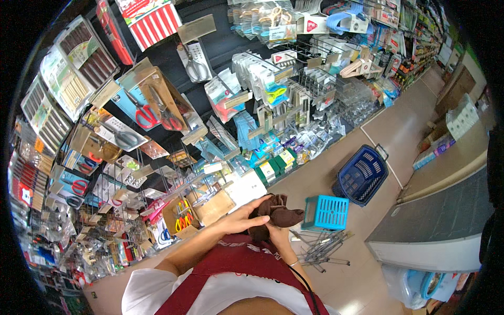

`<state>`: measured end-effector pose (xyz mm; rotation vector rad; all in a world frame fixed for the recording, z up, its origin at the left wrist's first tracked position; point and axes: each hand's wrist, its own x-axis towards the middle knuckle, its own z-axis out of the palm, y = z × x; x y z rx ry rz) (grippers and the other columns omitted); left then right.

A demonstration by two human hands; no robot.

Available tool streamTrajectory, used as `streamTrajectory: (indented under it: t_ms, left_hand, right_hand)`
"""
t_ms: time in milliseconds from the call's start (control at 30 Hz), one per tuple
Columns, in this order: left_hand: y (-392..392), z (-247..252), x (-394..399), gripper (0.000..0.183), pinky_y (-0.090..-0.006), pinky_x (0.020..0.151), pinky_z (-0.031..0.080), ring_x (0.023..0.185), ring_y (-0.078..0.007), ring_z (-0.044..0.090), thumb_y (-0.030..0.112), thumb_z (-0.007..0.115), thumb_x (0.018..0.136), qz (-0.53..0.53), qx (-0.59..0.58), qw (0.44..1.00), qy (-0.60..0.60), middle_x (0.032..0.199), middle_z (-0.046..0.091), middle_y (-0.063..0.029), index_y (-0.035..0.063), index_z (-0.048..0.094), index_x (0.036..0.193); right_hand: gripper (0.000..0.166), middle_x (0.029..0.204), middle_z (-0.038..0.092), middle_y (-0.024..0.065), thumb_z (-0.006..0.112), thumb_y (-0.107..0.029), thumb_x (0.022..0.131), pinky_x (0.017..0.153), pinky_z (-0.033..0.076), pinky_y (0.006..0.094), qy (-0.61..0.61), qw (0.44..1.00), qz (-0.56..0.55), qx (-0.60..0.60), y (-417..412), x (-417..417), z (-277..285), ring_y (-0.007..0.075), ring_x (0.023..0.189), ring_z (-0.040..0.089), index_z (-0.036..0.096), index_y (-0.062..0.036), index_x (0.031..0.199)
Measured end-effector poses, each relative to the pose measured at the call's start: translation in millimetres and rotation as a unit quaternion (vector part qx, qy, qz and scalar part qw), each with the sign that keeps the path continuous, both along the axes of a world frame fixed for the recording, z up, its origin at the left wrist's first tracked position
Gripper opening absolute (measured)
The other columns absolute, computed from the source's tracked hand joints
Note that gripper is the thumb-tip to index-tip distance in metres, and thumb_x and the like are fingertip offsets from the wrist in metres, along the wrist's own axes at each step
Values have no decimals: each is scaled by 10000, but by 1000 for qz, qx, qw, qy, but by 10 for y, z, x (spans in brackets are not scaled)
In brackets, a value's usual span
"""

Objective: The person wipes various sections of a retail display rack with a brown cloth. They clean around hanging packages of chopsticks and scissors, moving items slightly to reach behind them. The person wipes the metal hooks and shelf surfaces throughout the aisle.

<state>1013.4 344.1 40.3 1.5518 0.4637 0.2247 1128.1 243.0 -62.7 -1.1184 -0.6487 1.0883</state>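
Note:
Both my hands hold a bunched dark brown cloth [278, 212] in front of my maroon apron. My left hand [242, 219] lies along the cloth's left side, its thumb stretched over the fabric. Below the cloth, my right hand [278, 237] supports it from the right; most of those fingers are hidden by the folds. The cloth hangs in the air between the shelf front and my body, one rounded end pointing right. Just beyond it is a white card [247, 189] at the shelf edge, with a cardboard box [214, 208] to its left.
Packaged scissors [146, 114] and other goods hang on hooks along the rack. On the floor to the right are a turquoise plastic basket [327, 212], a dark blue shopping basket [364, 173] and loose wire hooks [325, 250]. A grey-topped counter [441, 212] borders the aisle.

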Motion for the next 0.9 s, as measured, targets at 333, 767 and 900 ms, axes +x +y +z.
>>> streamTrajectory:
  t_ms: [333,767,900]
  left_hand:
    - [1715,599,241,746,-412,1065,238,1290,-406,254,315,661,745,231,627,727,158,1363,266,-303,-30,314,1308]
    - [2516,600,676,593,-434,820,471,941,-396,569,363,667,683,203,606,708,302,1119,512,-277,12,466,1118]
    - [2509,628,735,634,-411,832,472,945,-361,572,376,675,687,189,609,688,346,1069,548,-220,31,448,1169]
  right_hand:
    - [446,1162,530,140,713,-103,744,888,439,366,-34,998,51,1,-307,133,-26,249,1050,527,528,3,1136]
    - [522,1142,534,140,713,-89,735,846,466,354,-31,998,50,-19,-466,250,-128,243,997,550,472,17,1185]
    - [504,1170,515,142,703,-86,750,867,454,357,-17,999,16,21,-459,232,-247,239,1053,516,473,10,1188]
